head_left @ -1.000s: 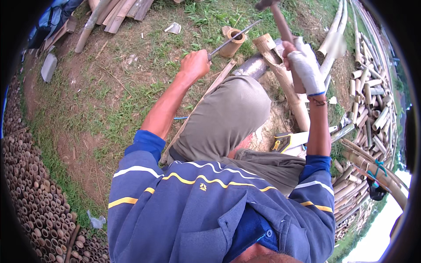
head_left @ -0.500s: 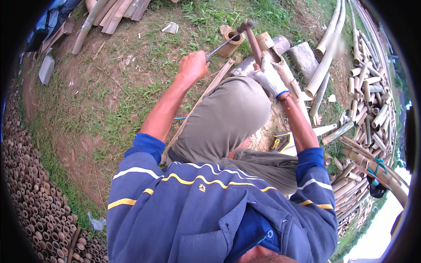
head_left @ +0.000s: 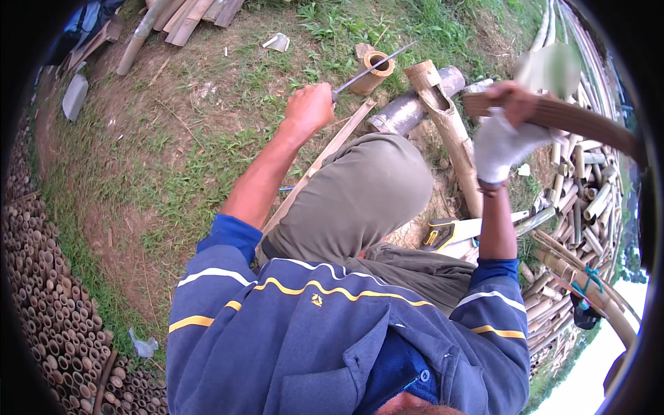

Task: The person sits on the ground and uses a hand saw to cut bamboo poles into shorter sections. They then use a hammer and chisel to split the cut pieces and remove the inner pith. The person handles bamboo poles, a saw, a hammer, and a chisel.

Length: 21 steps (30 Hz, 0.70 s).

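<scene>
Stretching across the ground in front of the person's right side, a pale tan bamboo pole (head_left: 458,149) is the largest piece near the hands, its far end carved with a long opening that shows the shadowed hollow inside. Under it, at an angle, lies a thick round log (head_left: 400,117), grey and mottled with a dull silvery sheen. Smaller than these is a hammer (head_left: 584,119), of which only the brown, grained handle shows clearly, running out toward the dark right rim; the right hand (head_left: 508,130), in a white glove with bare fingers, is clenched around it, raised near the pole. Smaller again, a short bamboo tube (head_left: 368,81) stands upright on the grass, light brown, thick-walled, its round mouth dark. Slimmest is a straight grey metal tool (head_left: 382,63), its short grip wrapped in the bare left hand (head_left: 309,107), its thin shaft slanting across the tube's mouth; whether they touch I cannot tell.
</scene>
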{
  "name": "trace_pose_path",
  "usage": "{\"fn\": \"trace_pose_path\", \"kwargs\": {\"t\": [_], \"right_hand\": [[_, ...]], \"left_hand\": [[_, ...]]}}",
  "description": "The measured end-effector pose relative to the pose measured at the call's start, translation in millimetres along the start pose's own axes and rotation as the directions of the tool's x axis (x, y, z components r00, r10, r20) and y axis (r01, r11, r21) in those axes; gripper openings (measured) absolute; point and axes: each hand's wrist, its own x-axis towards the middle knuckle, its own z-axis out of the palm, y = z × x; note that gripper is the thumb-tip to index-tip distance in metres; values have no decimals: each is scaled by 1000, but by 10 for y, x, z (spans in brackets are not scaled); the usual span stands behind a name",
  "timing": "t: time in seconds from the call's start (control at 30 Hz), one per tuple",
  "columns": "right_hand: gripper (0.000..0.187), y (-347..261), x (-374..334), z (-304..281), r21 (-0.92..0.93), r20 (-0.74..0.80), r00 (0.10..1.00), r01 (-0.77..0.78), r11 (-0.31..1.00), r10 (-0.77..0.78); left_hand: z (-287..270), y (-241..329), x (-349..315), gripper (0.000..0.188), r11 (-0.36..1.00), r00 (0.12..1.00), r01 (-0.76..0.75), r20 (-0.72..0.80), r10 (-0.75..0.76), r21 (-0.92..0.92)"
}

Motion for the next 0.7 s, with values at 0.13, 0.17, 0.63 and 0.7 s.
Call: {"fn": "trace_pose_path", "kwargs": {"t": [0.13,0.17,0.63,0.7], "right_hand": [[40,729,-1262,227,-619,588,562,-151,771,582],[39,804,-1139,97,-641,588,497,-195,742,638],[22,-92,175,90,11,47,998,-34,999,33],[31,703,-829,241,-423,177,979,-21,906,106]], "left_hand": [[-32,108,63,20,999,998,-37,-46,36,-32],[-61,115,103,20,998,997,-55,-60,54,-19],[137,-147,7,25,1000,999,0,-44,0,5],[179,-56,13,25,999,999,-34,-36,34,12]]}}
